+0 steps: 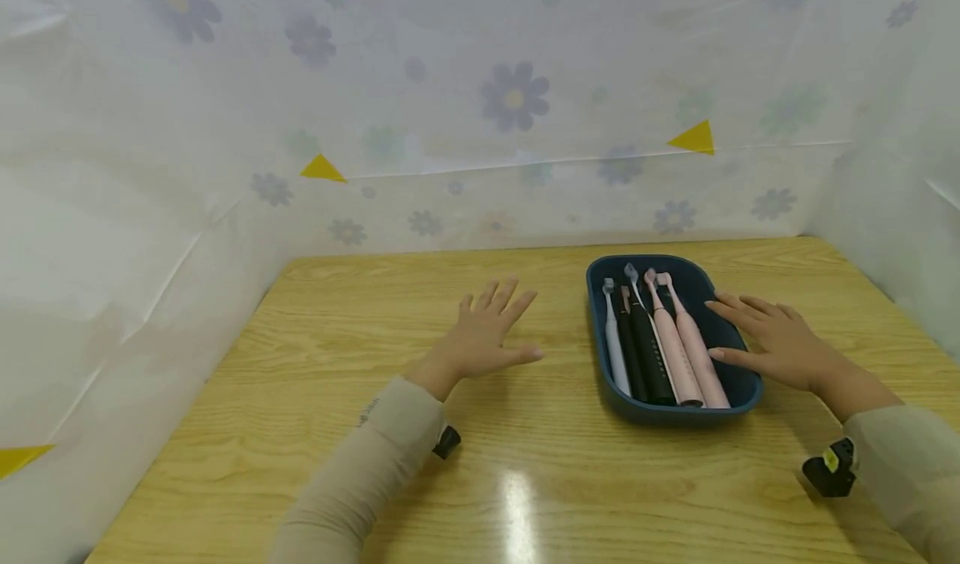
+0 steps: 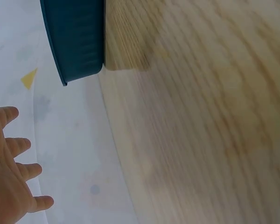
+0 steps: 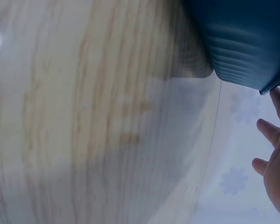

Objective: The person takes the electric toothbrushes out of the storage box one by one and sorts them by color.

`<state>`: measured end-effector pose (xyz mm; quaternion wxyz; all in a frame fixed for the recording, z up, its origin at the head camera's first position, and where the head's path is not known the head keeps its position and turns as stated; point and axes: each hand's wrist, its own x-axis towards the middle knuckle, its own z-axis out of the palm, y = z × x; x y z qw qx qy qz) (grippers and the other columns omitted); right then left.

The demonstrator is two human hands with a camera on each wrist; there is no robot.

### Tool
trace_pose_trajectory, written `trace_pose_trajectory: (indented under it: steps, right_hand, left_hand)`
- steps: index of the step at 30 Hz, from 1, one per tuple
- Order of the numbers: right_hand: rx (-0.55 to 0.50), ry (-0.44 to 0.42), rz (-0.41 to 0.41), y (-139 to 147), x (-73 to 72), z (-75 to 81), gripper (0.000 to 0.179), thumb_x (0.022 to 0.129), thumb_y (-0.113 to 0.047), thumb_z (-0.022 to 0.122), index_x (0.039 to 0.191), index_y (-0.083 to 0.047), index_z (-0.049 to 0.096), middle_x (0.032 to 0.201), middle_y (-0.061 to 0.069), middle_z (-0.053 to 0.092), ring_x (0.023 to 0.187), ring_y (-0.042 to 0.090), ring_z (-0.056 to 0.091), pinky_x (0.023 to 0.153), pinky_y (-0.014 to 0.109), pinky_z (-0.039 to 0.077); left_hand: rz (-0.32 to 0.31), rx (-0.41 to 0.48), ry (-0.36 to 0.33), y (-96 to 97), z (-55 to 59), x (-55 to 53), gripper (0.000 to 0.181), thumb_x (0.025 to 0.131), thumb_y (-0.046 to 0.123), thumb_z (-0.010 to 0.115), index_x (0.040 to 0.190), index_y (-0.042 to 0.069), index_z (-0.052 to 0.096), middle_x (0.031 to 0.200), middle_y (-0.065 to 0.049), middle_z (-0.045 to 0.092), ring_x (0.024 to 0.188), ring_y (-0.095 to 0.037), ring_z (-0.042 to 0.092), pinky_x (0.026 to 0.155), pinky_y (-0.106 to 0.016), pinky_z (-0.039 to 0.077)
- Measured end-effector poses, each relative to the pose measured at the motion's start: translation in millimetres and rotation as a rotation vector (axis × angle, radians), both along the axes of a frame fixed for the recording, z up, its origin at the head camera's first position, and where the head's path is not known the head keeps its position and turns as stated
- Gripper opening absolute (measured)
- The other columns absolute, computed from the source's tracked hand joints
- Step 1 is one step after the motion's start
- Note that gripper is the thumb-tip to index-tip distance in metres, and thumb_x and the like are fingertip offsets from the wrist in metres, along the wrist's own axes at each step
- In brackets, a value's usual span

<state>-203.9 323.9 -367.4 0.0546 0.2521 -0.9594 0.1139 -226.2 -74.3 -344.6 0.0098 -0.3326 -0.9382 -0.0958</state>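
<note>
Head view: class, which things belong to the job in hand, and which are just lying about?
Job in hand:
- dark blue tray
- pink electric toothbrushes
- black electric toothbrushes
- pale electric toothbrush
- left hand
- right hand, at the tray's edge

Just surroundings:
- wooden table
- flower-print sheet
- yellow triangles
- wrist cameras

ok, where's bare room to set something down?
Widest: table left of the left hand, out to the left sheet. Also between that hand and the blue tray, and in front of the tray between the sleeves. Crowded: the tray itself, toothbrushes inside, right hand at its right rim.
</note>
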Motion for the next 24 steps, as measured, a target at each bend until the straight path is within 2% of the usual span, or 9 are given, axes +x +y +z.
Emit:
trace_pose_trajectory:
  steps: [4, 9, 16, 24]
  right_hand:
    - [0.011, -0.021, -0.028, -0.1, -0.3, -0.8, 0.072, 0.078, -0.041, 0.058, 0.136, -0.013, 0.026, 0.137, 0.018, 0.023, 0.118, 0.043, 0.022, 0.087, 0.061, 0.013]
    - [0.001, -0.046, -0.03, -0.6, 0.1, -0.5, 0.072, 0.081, -0.04, 0.056, 0.138, -0.015, 0.02, 0.139, 0.018, 0.019, 0.117, 0.045, 0.021, 0.087, 0.062, 0.011]
    - [-0.008, -0.062, -0.032, -2.1, 0.9, -0.4, 0.073, 0.081, -0.039, 0.055, 0.139, -0.015, 0.017, 0.139, 0.018, 0.017, 0.117, 0.045, 0.02, 0.086, 0.063, 0.01]
    - [-0.031, -0.074, -0.024, -2.0, 2.5, -1.4, 0.072, 0.083, -0.037, 0.053, 0.14, -0.015, 0.014, 0.14, 0.018, 0.015, 0.118, 0.046, 0.019, 0.085, 0.063, 0.011]
  left_hand:
    - [-0.008, -0.006, 0.006, 4.7, -1.3, 0.1, 0.078, 0.078, 0.067, 0.032, 0.139, 0.028, 0.001, 0.143, -0.004, -0.007, 0.128, -0.027, -0.005, 0.094, -0.059, 0.008]
    - [-0.02, 0.026, -0.037, 10.3, -1.9, 0.9, 0.077, 0.079, 0.065, 0.033, 0.139, 0.029, 0.0, 0.143, -0.003, -0.007, 0.128, -0.025, -0.005, 0.095, -0.057, 0.007]
    - [-0.051, 0.112, -0.11, 16.9, -0.9, 3.0, 0.076, 0.081, 0.062, 0.036, 0.139, 0.029, -0.001, 0.144, -0.002, -0.004, 0.129, -0.024, -0.003, 0.096, -0.055, 0.009]
    - [-0.071, 0.235, -0.235, 26.4, -1.0, 3.3, 0.074, 0.08, 0.062, 0.038, 0.137, 0.034, 0.001, 0.144, 0.001, 0.002, 0.129, -0.022, 0.005, 0.095, -0.058, 0.01]
